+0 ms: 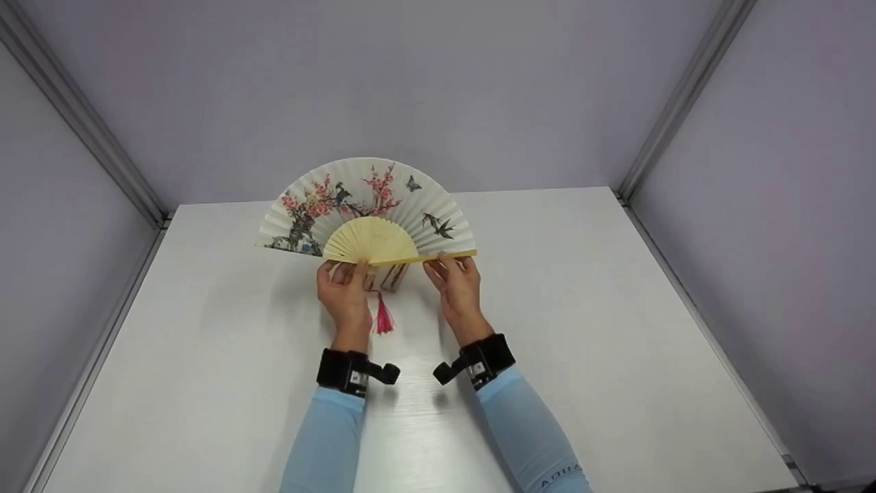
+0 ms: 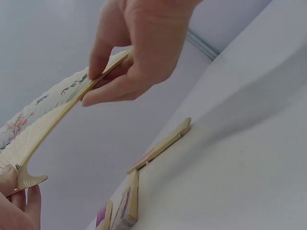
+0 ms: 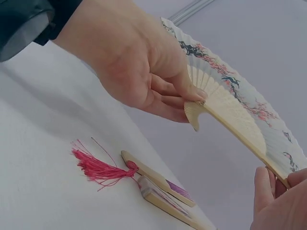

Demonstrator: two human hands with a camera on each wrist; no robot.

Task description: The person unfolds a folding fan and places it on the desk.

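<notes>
A person is holding an open fan (image 1: pixel 369 209) up above the table (image 1: pixel 582 308), spread to a full half circle with its painted face toward the head camera. The left hand (image 1: pixel 344 291) is pinching the fan at its pivot, thumb in front and fingers curled behind. The right hand (image 1: pixel 457 279) is pinching the outer rib, at the fan's right edge, between thumb and fingertips. Both grips are closed on the fan, not slack.

Judging from this, the spreading step looks complete and the fan is being held out on display. Any next move, whether folding it or laying it down, would call for the right hand to swing its rib toward the pivot, or for both hands to lower together so the paper does not buckle.

A second, folded fan (image 3: pixel 165 194) is lying on the table directly beneath the open fan, with a red tassel (image 3: pixel 98 167) trailing from its end nearest the person. In the head view it is mostly hidden behind the hands and only the tassel shows clearly. The right wrist view is showing it whole, flat on the table and apart from both hands. The left wrist view shows wooden slats below the open fan; there may be more than one folded piece there, but that is hard to tell.
</notes>
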